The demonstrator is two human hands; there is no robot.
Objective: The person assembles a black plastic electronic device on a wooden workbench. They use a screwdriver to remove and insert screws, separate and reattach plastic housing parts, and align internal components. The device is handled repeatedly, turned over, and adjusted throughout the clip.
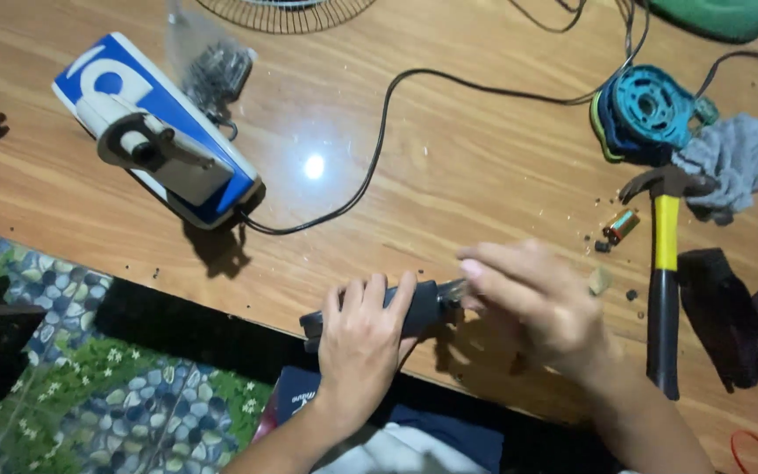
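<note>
Wooden table (449,158): hands (right (532,303) blurred) hide dark tool (418,307).

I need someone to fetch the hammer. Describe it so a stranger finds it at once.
Start at the wooden table and go to its right side, below the teal round motor housing. The hammer lies there beside the right hand. It alone has a yellow neck, a black grip and a dark claw head next to a grey rag.
</note>
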